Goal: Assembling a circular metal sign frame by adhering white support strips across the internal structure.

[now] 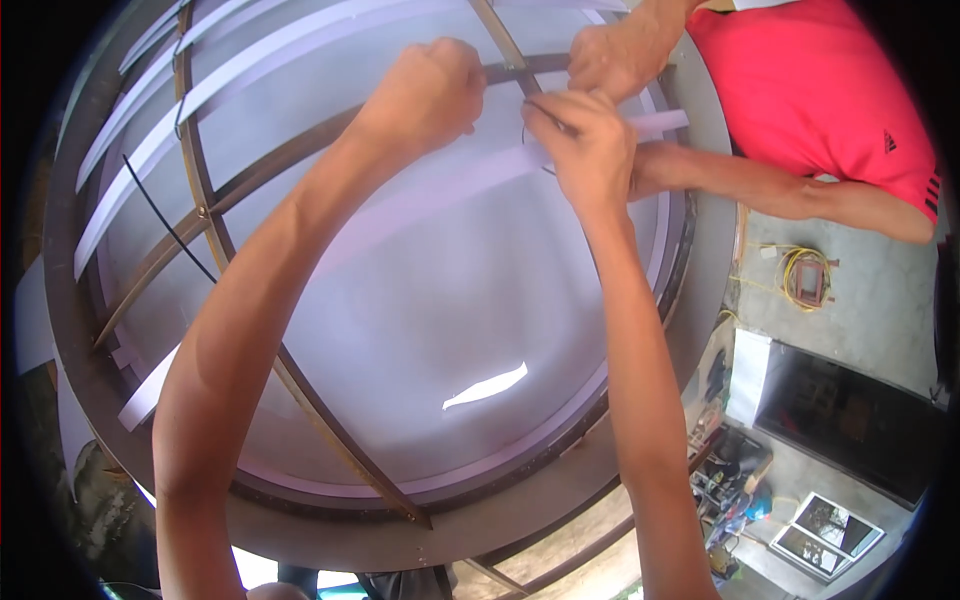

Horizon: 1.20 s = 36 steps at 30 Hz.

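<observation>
My left hand [435,85] is closed in a fist beside a brown cross bar near the top of a large round frame [420,548]; whatever its fingers hold is hidden. Just to its right, my right hand [590,145] pinches a thin black tie [524,130], whose loop curves below the bar crossing. A pale lilac strip [450,200] runs under both hands. Touching or very near my right hand is a co-worker's closed hand [615,55]. The co-worker's other forearm [720,170] reaches in behind my right wrist, its hand hidden.
Brown bars [330,430] cross over a translucent white sheet [430,310]. Several white strips [230,55] lie at upper left, near another black tie [165,220]. A co-worker in a red shirt [810,90] leans in at right. Beyond are a coiled yellow cable [800,275] and a dark panel [845,415].
</observation>
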{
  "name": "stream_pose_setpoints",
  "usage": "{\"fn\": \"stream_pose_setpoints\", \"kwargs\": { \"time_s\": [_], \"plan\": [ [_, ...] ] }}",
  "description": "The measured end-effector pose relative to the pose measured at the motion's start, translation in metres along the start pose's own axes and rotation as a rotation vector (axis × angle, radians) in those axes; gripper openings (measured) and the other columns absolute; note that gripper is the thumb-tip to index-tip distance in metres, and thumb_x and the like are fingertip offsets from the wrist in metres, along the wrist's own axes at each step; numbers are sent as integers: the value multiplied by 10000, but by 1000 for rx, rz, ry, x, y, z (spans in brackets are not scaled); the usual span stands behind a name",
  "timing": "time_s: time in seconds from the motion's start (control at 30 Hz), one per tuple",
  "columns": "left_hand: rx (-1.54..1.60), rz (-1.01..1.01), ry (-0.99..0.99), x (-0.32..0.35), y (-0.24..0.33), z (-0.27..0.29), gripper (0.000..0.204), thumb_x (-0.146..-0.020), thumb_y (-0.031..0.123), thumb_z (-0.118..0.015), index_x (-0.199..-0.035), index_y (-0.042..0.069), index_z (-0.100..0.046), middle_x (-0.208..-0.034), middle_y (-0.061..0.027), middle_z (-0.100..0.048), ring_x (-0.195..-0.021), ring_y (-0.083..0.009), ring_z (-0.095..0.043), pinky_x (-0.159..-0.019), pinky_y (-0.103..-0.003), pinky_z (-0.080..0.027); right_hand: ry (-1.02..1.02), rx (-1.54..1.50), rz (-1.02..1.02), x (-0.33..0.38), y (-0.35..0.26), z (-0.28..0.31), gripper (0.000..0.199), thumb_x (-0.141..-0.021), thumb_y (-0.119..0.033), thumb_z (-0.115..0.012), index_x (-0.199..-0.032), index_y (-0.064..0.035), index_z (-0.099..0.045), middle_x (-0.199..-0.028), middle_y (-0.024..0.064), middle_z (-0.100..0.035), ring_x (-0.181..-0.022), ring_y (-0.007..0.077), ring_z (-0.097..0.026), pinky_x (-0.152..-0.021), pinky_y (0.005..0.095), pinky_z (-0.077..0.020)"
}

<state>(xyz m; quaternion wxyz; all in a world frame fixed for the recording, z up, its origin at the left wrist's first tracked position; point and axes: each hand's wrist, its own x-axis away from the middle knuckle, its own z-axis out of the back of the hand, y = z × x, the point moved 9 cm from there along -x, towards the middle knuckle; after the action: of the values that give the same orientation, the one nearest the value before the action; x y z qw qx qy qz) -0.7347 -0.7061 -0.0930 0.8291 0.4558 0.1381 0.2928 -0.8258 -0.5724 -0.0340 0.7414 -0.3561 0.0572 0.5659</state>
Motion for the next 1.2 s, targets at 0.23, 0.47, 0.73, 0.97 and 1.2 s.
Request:
{"fn": "stream_pose_setpoints", "kwargs": {
  "time_s": [0.23,0.47,0.73,0.97,1.2],
  "plan": [
    [208,40,-125,9,21,-6,185,-898,84,-606,-939,-64,-709,-833,-119,-708,-710,-208,-728,-664,-344,-542,-36,-101,-60,2,13,-5,146,-839,-97,-762,-952,-8,-787,-899,110,-754,-863,272,-664,-765,366,-506],
    [301,122,-133,5,14,-14,164,-859,96,-642,-893,-28,-744,-799,-110,-724,-715,-201,-748,-678,-335,-567,-68,-55,-20,2,10,-8,156,-854,-74,-769,-993,-6,-781,-910,89,-748,-838,213,-639,-725,325,-491],
    [76,-63,-159,-7,21,-16,208,-877,165,-681,-929,-36,-677,-973,-235,-685,-880,-445,-662,-797,-505,-543,-38,-28,38,-1,-1,-12,140,-781,-124,-810,-871,-24,-775,-826,55,-732,-798,236,-626,-699,361,-489],
    [-460,-342,344,-2,31,5,193,-847,121,-662,-945,-45,-654,-889,-229,-699,-832,-425,-673,-769,-514,-543,-88,103,25,-9,2,-23,172,-834,-138,-775,-972,-38,-795,-936,58,-757,-910,202,-653,-794,315,-513],
    [-455,-223,425,8,10,89,174,-830,127,-678,-878,-36,-718,-866,-253,-721,-806,-414,-711,-759,-473,-572,-152,105,-28,-5,17,-8,192,-853,-138,-777,-1011,-28,-797,-991,67,-763,-941,182,-651,-812,305,-513]
  ]
}}
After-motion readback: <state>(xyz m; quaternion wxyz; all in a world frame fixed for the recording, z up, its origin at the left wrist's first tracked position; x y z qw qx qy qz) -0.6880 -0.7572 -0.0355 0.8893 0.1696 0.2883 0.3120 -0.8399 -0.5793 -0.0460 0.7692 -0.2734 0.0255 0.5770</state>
